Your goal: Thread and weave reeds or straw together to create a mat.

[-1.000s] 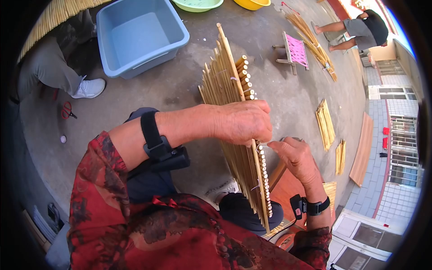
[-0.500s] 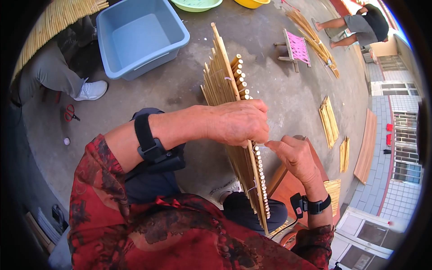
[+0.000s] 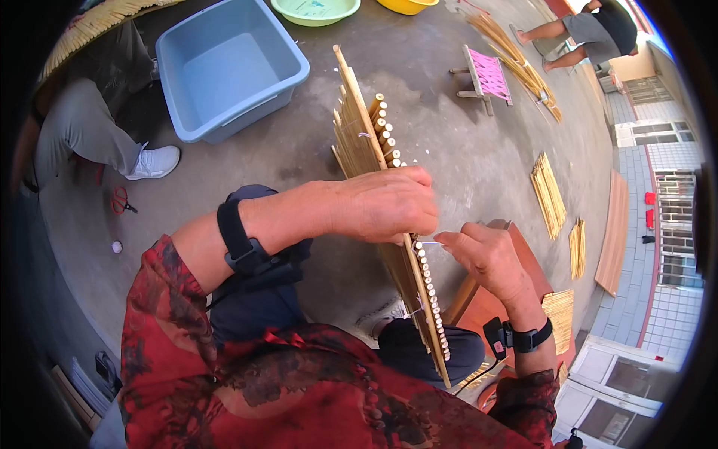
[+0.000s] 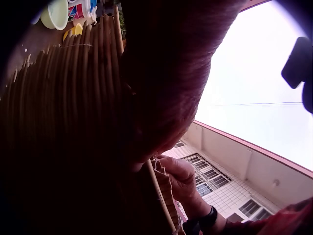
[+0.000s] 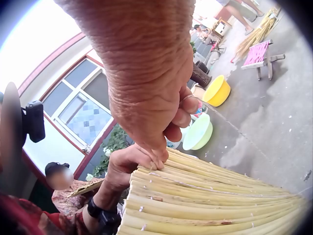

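A mat of thin reed stalks [image 5: 200, 196], tied in rows with thread, stands on edge before me, with a longer stick [image 3: 357, 101] along one side. My left hand [image 3: 393, 206] grips the mat's upper edge around its middle, its fingertips mostly hidden behind the knuckles. Just to the right of it, my right hand [image 3: 485, 254] pinches a thin white thread [image 3: 430, 242] between thumb and forefinger. That thread stretches short and straight to the mat's edge. Cut stalk ends [image 3: 430, 292] line the side facing my right hand. In the left wrist view the mat [image 4: 73, 93] is largely dark.
A blue tub [image 3: 224, 75] stands at the upper left, near another person's white shoe [image 3: 155, 162]. Red-handled scissors [image 3: 120, 200] lie on the floor. To the right are reed bundles [image 3: 548, 194], a pink-webbed stool [image 3: 488, 72] and a reddish-brown board [image 3: 479, 307] beside my knee.
The mat's far end has swung a little left, and both hands have shifted left with it. My left hand keeps its grip; the thread at my right fingertips now shows as a clear straight line.
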The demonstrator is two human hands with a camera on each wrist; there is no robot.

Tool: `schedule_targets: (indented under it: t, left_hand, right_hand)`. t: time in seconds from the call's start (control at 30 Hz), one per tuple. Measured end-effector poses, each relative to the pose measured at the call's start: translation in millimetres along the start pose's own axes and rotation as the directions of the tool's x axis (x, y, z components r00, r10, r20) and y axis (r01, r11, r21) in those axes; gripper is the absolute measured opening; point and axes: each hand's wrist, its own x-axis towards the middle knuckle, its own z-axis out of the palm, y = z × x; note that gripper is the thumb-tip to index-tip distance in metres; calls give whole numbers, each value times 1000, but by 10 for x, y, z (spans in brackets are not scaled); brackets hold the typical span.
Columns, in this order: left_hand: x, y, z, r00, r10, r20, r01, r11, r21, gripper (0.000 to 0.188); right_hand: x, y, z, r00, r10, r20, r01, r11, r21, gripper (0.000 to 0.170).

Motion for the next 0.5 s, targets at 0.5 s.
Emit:
schedule_targets:
  t: [0.5]
  left_hand:
    - [-361, 413, -90, 978, -160, 133, 157, 987, 37, 37]
  right_hand:
    - [35, -177, 252, 985, -114, -126, 126, 988, 85, 9]
